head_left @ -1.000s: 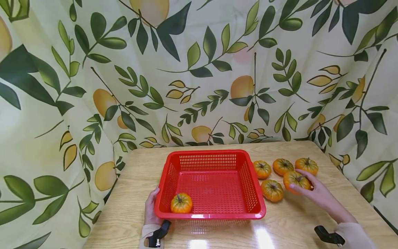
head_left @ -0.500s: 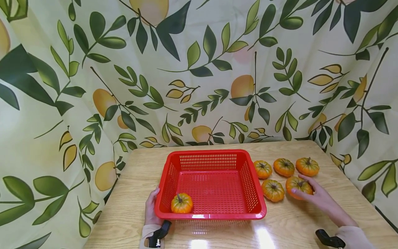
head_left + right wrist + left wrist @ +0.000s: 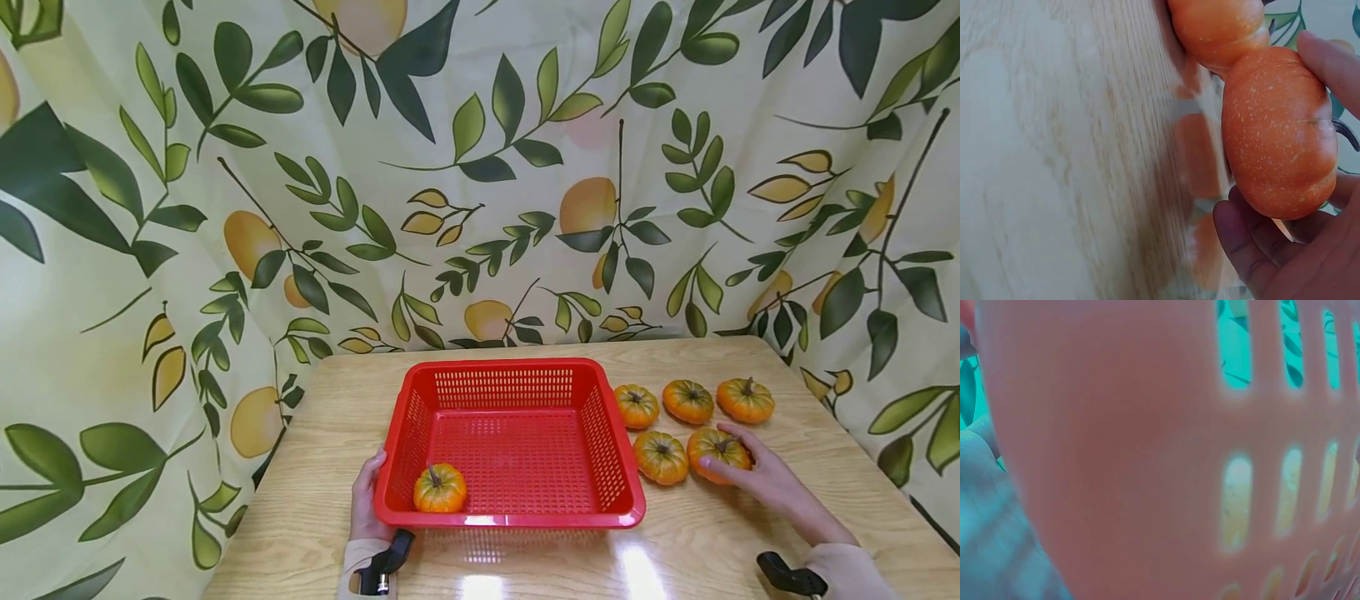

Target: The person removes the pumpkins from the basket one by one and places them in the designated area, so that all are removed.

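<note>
My right hand (image 3: 757, 467) holds a small orange pumpkin (image 3: 718, 450) between thumb and fingers, low over the table at the right. In the right wrist view this pumpkin (image 3: 1275, 134) shows its speckled side, with the fingers (image 3: 1250, 247) around it and a second pumpkin (image 3: 1219, 28) against it. My left hand (image 3: 365, 504) rests along the outside of the left wall of a red plastic basket (image 3: 510, 521); part of that hand is hidden. One pumpkin (image 3: 439, 488) lies in the basket's near left corner. The slotted basket wall (image 3: 1116, 437) fills the left wrist view.
Beside the basket's right wall lie more pumpkins: a near one (image 3: 660, 458), one at the wall (image 3: 636, 407), one behind (image 3: 687, 402) and one at far right (image 3: 746, 401). Leaf-and-fruit-printed cloth (image 3: 510, 208) hangs behind the wooden table (image 3: 315, 467).
The right hand's pumpkin has moved down and slightly right, then a little left, ending beside the near pumpkin. The left hand and basket have kept their places.
</note>
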Motion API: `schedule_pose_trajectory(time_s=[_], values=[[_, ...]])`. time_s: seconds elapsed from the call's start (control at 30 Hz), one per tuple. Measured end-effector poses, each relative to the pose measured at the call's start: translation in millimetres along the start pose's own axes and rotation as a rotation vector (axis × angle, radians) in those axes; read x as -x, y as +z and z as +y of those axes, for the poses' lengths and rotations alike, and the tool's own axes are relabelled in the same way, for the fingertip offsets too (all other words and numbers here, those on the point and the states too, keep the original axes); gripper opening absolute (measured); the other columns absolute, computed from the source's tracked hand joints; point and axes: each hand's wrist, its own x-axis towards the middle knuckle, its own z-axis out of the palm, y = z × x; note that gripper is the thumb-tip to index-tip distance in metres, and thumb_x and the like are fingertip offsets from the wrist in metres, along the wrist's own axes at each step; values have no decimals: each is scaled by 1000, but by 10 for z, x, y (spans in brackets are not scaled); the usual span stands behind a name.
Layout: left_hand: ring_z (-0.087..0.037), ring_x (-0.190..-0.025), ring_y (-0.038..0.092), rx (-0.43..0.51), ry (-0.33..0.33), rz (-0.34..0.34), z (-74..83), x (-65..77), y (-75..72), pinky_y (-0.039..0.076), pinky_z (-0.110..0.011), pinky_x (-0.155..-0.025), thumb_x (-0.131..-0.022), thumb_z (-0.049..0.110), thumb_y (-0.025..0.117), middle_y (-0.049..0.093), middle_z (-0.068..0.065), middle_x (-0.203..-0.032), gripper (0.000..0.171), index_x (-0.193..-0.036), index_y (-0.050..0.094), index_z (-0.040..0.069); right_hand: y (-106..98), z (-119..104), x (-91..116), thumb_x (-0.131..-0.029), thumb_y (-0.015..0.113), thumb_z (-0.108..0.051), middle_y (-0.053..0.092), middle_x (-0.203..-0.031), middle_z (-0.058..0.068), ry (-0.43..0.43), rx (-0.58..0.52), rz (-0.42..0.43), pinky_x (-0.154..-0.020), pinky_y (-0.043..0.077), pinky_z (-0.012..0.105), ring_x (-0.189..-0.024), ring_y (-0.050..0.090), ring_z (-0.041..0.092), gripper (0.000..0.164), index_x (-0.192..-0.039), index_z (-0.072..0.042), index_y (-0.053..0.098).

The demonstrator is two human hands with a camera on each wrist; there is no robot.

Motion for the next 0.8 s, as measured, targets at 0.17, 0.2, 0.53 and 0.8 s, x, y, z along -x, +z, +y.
schedule_pose_trajectory(time_s=[0.17, 0.2, 0.53, 0.8], values=[[-7, -114, 60, 5, 6, -10, 9, -1, 11, 48, -27, -104, -105, 36, 38, 67, 13, -122, 27, -121, 60, 34, -5, 27, -23, -98, 61, -50, 14, -155, 45, -1, -5, 2, -105, 23, 80, -138, 21, 62, 94, -158, 2, 11], [-7, -114, 60, 10, 6, -14, 10, 1, 11, 48, -27, -105, -106, 36, 38, 67, 13, -122, 27, -121, 60, 34, -5, 34, -26, -98, 60, -50, 13, -155, 45, -1, -7, 4, -105, 22, 80, -138, 20, 63, 94, -158, 2, 11], [-10, -120, 57, 9, -11, 3, 18, 31, 32, 47, -29, -108, -105, 36, 38, 65, 11, -129, 32, -132, 55, 34, 8, 64, -31, -98, 58, -53, 13, -155, 45, 24, -23, 11, -107, 20, 79, -139, 19, 62, 96, -158, 4, 9], [-8, -117, 59, 16, -12, -15, 27, 23, 32, 47, -27, -107, -106, 36, 38, 67, 12, -125, 29, -126, 59, 33, 10, 83, -50, -98, 58, -54, 12, -155, 45, 33, -32, 11, -107, 21, 79, -139, 19, 62, 98, -158, 4, 7]])
